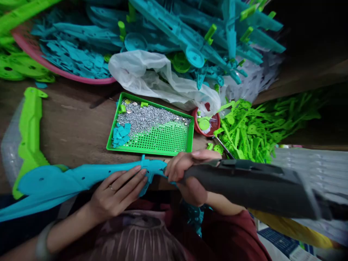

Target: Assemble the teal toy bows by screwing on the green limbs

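A long blue plastic toy body (95, 174) lies across the table's near edge, its round end to the left. My left hand (119, 192), with a ring on one finger, is laid over its right part and grips it; the thumb is hidden. My right hand (187, 170) is closed around the front of a black electric screwdriver (250, 186), which points left at the toy body's right end. The screwdriver's tip is hidden behind my fingers. Beyond my hands sits a green perforated tray (168, 139) holding many small silver screws (152, 117) and small blue pieces (121, 135).
A small red basket (195, 119) stands right of the tray, beside a heap of lime-green parts (244, 127). Blue parts (168, 25) pile up at the back, near a pink basket (78, 78) and a clear plastic bag (152, 78). A green plastic part (31, 127) lies at left.
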Demonstrator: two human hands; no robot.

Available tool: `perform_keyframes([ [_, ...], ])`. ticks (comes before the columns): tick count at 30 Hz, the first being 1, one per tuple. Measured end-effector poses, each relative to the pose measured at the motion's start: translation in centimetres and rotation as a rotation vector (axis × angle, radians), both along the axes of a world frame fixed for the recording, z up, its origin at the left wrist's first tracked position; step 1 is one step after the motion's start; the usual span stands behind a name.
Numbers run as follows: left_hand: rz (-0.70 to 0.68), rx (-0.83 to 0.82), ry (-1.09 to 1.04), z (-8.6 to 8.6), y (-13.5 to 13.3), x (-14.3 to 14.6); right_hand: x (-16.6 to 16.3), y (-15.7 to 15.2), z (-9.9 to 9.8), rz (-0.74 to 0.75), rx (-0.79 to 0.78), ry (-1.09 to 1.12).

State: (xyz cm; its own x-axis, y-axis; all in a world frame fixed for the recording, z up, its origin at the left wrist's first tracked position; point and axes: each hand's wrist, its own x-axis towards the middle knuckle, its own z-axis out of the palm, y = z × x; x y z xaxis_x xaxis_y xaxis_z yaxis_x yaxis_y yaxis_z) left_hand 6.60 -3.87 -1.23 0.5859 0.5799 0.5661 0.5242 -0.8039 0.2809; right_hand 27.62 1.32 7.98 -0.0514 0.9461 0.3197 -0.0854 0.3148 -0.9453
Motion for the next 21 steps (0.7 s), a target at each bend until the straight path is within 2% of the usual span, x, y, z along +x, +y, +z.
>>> perform_keyframes([
  [3,-0.011,-0.007,-0.008,-0.1,0.0,0.0,-0.1,-1.0,-0.6,-0.037,0.102,0.045],
  [6,-0.016,-0.004,-0.018,-0.3,0.0,0.0,0.6,-0.8,-1.0,-0.031,0.081,0.021],
  [12,-0.013,-0.010,-0.007,-0.7,-0.3,0.0,0.4,-0.8,-2.0,-0.044,0.137,0.019],
  [21,-0.014,-0.021,-0.004,-0.3,-0.2,0.0,-0.6,-1.0,-1.5,-0.095,0.128,0.036],
])
